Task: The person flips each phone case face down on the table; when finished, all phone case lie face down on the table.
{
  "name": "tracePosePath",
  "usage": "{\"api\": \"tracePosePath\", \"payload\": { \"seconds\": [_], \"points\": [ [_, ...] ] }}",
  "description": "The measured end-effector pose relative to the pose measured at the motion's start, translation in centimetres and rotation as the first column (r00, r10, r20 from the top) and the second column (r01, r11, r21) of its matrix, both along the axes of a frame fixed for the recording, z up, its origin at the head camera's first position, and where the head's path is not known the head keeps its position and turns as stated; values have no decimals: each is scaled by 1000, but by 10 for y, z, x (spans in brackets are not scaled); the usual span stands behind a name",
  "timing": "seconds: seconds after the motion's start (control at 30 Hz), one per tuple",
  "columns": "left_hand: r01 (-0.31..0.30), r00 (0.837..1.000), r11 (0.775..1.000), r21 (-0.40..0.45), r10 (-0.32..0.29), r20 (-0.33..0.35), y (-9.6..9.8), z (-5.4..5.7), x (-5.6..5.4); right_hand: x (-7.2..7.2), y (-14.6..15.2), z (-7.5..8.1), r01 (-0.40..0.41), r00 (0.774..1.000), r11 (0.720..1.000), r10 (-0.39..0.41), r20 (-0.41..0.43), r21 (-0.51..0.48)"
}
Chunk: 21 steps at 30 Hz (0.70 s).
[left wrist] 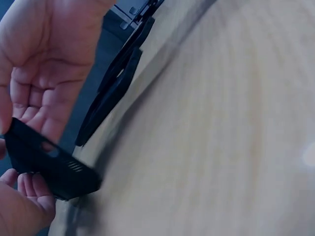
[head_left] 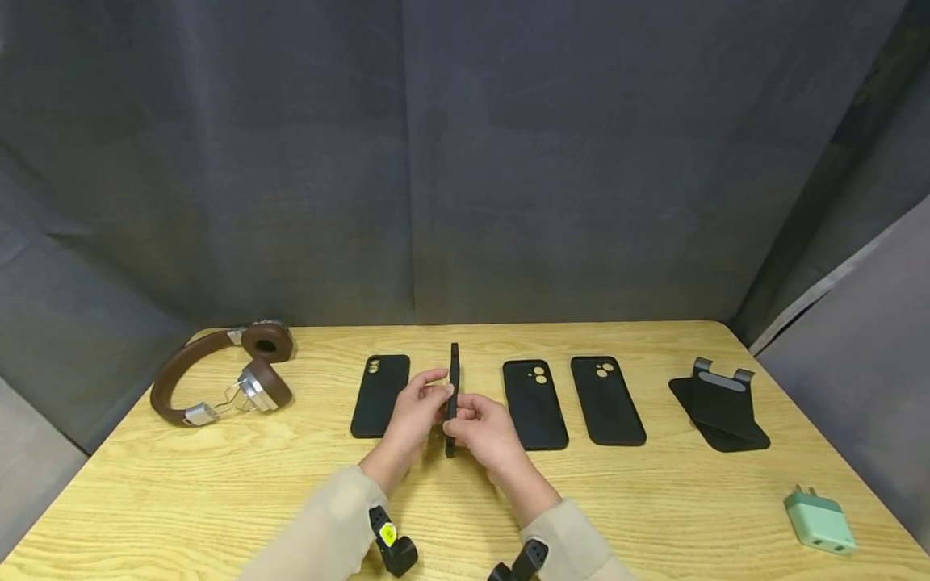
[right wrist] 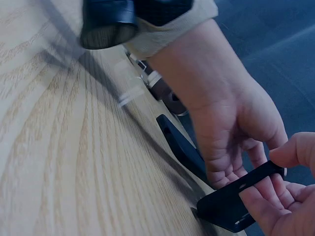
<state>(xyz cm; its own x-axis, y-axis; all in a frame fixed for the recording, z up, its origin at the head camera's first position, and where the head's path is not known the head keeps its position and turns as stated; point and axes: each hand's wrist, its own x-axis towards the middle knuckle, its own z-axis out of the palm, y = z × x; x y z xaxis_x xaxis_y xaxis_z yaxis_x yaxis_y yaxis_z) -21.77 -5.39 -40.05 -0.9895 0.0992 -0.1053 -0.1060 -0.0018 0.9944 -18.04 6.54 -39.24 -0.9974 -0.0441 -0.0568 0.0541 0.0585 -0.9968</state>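
A black phone case (head_left: 454,367) is held up on its edge, seen almost edge-on from the head. My left hand (head_left: 416,410) pinches its left side near the middle. Lower down, my right hand (head_left: 485,429) grips the other side between thumb and fingers. In the left wrist view the case (left wrist: 54,164) shows a small hole and a row of slots along its end. The right wrist view has the case (right wrist: 236,199) tilted close over the wood. Another black phone case (head_left: 381,395) lies flat just left of my hands, and a third (head_left: 535,405) lies just right.
One more black phone case (head_left: 609,401) lies farther right, then a black folding stand (head_left: 719,403). Brown headphones (head_left: 170,375) rest at the left of the wooden table (head_left: 218,500). A green charger plug (head_left: 819,520) is at the front right. A dark curtain (head_left: 465,161) hangs behind.
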Motion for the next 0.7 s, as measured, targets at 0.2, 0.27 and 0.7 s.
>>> {"api": "tracePosePath", "payload": {
  "seconds": [0.2,0.27,0.7],
  "points": [
    [-83,996,995,46,83,-10,0,-13,4,0,4,4,49,999,998,-49,-2,-33],
    [-99,995,994,52,99,-5,0,-14,6,0,4,6,63,998,997,-63,-7,-54],
    [-34,999,996,77,34,10,4,-25,16,1,6,15,125,991,977,-132,-28,-172]
  ]
}}
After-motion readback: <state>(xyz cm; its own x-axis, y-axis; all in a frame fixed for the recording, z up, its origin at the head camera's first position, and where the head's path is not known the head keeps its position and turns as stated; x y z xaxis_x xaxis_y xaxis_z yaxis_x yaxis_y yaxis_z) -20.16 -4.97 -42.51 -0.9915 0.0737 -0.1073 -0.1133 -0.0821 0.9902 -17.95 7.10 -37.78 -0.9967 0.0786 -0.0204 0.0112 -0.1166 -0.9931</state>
